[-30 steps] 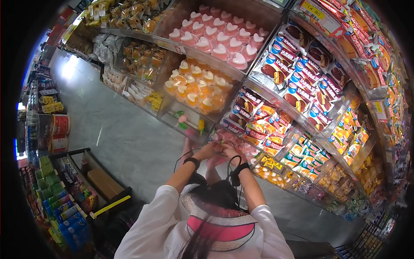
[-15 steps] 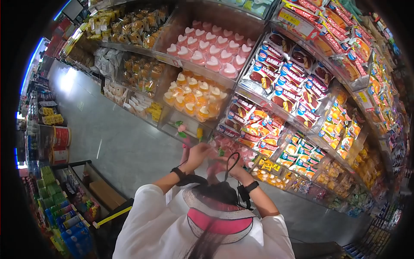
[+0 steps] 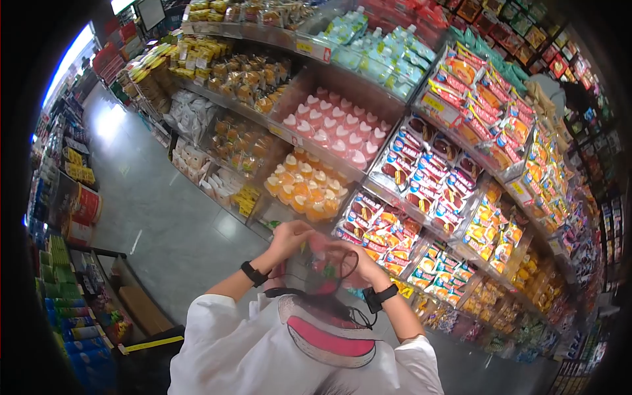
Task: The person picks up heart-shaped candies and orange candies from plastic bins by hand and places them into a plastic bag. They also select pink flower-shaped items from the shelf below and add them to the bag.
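Note:
My left hand [image 3: 291, 238] is raised in front of my chest, fingers bent together at a see-through pinkish thing [image 3: 320, 246]. Facing it from the other side, my right hand [image 3: 361, 261] has curled fingers at the same thing. Its kind is blurred; patches of red and green show through below it. A thin dark cord [image 3: 350, 266] loops beside the right fingers. Just beyond the hands is a bin of orange cups with heart-shaped tops [image 3: 306, 187], and above that one of pink heart-topped cups [image 3: 339, 128]. Neither hand touches these bins.
Packaged round cakes [image 3: 421, 174] fill stepped clear bins to the right. Light green pouches [image 3: 378, 56] stand higher up. Grey floor [image 3: 158, 197] stretches along the left, with a dark crate holding a cardboard box [image 3: 143, 309] and several colourful packs [image 3: 66, 296] at the lower left.
My view has tilted up, so more upper shelves show and the bins sit lower. My left hand has shifted slightly left; both hands stay close together around the pinkish thing.

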{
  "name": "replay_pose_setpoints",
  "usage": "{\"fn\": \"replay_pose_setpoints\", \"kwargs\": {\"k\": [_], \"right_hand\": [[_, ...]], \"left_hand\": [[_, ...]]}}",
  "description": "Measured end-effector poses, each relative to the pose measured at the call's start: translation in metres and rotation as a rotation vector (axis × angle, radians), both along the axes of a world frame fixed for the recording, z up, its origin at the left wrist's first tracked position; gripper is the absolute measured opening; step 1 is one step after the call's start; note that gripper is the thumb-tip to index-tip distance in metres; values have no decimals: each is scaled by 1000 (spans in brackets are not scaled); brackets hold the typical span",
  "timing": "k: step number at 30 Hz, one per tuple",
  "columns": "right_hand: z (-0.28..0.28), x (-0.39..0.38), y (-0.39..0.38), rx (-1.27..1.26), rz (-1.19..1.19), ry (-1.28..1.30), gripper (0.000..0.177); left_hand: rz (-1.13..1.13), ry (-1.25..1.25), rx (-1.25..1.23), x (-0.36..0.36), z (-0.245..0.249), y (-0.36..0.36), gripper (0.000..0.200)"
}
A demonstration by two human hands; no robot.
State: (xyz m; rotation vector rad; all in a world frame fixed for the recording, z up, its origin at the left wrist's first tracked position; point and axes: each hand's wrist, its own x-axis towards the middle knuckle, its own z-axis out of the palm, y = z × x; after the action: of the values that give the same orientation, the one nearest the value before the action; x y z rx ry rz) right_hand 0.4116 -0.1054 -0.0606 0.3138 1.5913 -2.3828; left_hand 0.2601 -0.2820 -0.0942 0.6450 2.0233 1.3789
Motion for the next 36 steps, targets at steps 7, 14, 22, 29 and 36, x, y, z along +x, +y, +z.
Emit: {"fn": "replay_pose_setpoints", "kwargs": {"k": [7,14,22,29,36], "right_hand": [[12,-59,19,259,-142,179,33],[72,-97,8,584,-71,260,39],[125,-149,2,554,-168,361,40],[132,-202,9,446,-372,259,28],[143,-240,13,359,-472,258,31]], "left_hand": [[158,-130,297,-45,46,-8,17],[189,-118,433,-97,85,3,19],[152,-107,526,-142,166,26,26],[5,174,332,-181,165,42,19],[-252,499,344,-218,153,49,19]]}}
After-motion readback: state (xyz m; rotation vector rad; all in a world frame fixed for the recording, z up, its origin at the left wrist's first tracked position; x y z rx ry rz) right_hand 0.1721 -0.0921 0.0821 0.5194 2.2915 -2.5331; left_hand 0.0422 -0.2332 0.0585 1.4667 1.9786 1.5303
